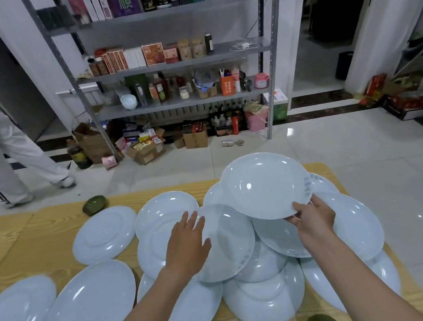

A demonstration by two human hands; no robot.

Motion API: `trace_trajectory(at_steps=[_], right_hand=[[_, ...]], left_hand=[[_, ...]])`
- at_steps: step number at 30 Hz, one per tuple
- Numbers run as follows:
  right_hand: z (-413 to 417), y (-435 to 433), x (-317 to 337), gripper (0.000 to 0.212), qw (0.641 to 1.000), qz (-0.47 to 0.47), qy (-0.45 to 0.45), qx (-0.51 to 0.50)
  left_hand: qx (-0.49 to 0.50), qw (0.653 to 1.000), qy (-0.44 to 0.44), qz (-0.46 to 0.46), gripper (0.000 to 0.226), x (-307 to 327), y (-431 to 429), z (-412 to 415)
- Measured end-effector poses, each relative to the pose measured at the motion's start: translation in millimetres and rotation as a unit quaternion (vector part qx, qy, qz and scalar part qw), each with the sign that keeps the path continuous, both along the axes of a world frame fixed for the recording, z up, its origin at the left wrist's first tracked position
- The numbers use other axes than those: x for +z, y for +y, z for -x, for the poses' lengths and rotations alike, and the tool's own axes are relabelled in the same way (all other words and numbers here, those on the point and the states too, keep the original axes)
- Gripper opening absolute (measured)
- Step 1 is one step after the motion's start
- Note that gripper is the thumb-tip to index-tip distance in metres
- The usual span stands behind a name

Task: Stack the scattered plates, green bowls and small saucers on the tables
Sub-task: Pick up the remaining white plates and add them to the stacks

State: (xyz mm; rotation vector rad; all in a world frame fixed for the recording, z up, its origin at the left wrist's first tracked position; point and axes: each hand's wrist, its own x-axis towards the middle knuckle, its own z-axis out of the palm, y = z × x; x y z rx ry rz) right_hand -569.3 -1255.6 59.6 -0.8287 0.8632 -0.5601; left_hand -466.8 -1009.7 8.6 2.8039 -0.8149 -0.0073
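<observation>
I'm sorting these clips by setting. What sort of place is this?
Likely a storeroom or back room of a home or small eatery: a metal shelf rack packed with bottles and boxed goods, cardboard boxes on the tiled floor, and a wood-grain table crowded with white plates.

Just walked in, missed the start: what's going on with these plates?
A person is gathering pale plates scattered over a wood-grain table. The right hand grips one raised plate by its near rim; the left hand rests flat on a tilted plate in the overlapping pile. A green bowl sits at the far edge.
</observation>
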Motion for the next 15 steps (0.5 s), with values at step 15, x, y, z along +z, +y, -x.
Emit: trace_trajectory(at_steps=[15], right_hand=[[3, 14, -13, 0.054, 1.000, -0.013, -0.018, 0.014]], left_hand=[[0.112, 0.986, 0.119, -0.018, 0.063, -54, 34, 14]])
